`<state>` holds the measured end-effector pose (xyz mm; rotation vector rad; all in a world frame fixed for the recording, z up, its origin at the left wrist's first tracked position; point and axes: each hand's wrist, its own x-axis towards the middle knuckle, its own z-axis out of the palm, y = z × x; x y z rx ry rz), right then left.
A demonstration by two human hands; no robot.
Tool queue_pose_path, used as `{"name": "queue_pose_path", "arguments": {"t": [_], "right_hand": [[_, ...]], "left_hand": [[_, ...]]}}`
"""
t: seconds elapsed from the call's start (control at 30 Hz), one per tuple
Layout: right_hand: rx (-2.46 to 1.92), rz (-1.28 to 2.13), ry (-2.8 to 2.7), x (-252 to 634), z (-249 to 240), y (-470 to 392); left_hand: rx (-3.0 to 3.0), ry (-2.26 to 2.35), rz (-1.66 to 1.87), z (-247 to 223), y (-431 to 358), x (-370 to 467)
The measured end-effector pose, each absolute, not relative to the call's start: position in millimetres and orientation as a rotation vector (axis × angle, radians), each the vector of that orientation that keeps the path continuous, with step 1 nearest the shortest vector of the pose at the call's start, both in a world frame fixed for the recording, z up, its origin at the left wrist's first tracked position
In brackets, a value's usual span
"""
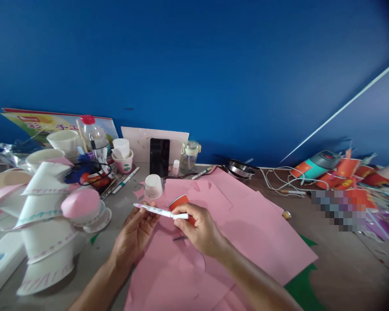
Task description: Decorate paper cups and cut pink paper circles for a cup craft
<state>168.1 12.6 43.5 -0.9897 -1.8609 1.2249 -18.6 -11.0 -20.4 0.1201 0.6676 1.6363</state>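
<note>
A white marker (157,210) with dark lettering lies level between my two hands, above pink paper sheets (246,216). The fingers of my left hand (138,231) are closed on its pinkish left end. My right hand (199,229) pinches the white right end between thumb and fingers. Partly hidden behind my right fingers is an orange piece (179,201), apparently a cup; whether it touches the hand I cannot tell. Just beyond the marker, a small white paper cup (153,186) stands upside down on the table.
At the left are stacked white paper cups (47,216) and a red-capped bottle (88,125). A black phone (159,156) and a clear jar (189,157) stand at the back. Black-and-silver tape rolls (240,168), white cables (274,183) and orange cup crafts (346,168) are at the right.
</note>
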Motion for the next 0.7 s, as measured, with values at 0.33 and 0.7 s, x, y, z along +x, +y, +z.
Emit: {"name": "queue_pose_path", "arguments": {"t": [0.33, 0.7], "right_hand": [[-0.857, 0.826, -1.993, 164.9, 39.0, 11.9], [-0.717, 0.613, -2.060, 159.8, 25.9, 7.9]], "left_hand": [[0.133, 0.717, 1.663, -15.7, -12.8, -14.7], [0.123, 0.730, 1.706, -16.3, -12.8, -13.3]]}}
